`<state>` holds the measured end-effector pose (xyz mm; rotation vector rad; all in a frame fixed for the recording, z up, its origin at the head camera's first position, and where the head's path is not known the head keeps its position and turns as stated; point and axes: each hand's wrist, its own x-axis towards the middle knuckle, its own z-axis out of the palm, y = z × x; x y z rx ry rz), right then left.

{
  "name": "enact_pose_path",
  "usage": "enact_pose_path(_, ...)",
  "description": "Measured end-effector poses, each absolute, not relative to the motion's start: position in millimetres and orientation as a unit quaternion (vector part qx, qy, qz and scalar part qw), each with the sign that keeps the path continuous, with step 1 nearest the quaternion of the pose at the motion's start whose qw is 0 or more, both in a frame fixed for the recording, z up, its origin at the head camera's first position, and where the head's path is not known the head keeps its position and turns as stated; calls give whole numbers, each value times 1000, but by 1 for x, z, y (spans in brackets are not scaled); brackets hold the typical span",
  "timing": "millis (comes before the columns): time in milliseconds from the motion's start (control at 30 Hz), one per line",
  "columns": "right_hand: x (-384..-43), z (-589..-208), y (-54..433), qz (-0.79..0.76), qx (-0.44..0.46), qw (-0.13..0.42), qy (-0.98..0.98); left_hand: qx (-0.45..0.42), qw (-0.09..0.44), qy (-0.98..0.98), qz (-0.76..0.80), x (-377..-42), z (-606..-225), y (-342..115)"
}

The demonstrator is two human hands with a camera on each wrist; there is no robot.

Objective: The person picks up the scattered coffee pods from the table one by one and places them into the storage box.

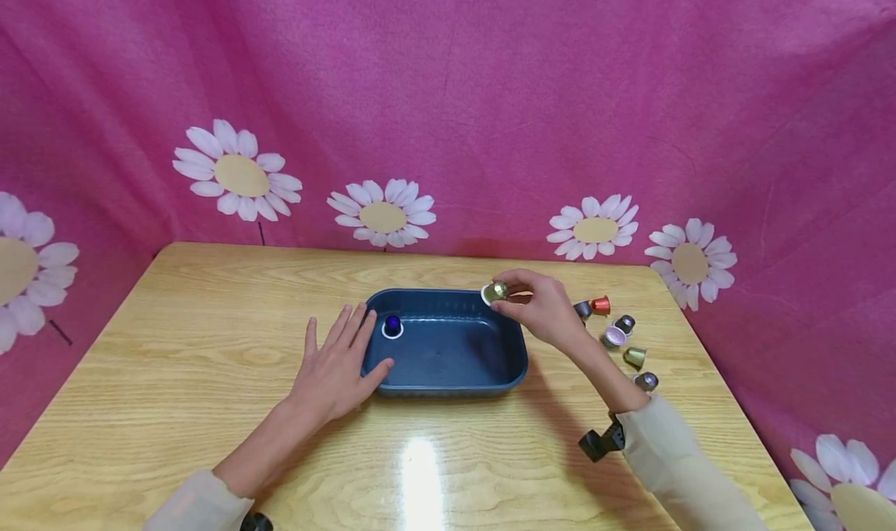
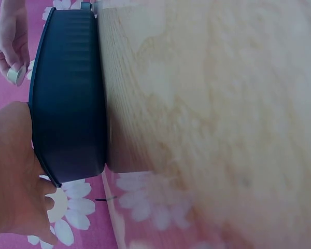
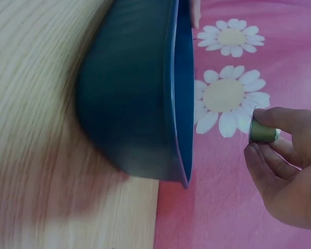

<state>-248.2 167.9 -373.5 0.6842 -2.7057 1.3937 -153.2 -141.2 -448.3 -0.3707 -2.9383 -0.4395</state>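
A dark blue plastic basin stands on the wooden table in the head view. Inside it, near the left end, a dark blue coffee capsule sits on its white-rimmed base. My left hand rests over the basin's left rim with fingers straight and spread. Between thumb and fingertips, my right hand pinches a gold-green coffee capsule above the basin's back right corner. The right wrist view shows that same capsule held higher than the rim, its wide end towards the basin.
Several loose capsules lie to the right of the basin, among them a red capsule, a pink-lidded capsule and a gold one. A pink cloth with white daisies hangs behind the wooden table.
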Motion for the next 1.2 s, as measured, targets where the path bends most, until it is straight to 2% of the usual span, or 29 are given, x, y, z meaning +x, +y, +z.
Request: enact_pose_path(1200, -252, -399, 110, 441, 269, -18, -856, -120, 68, -981, -136, -154, -448, -140)
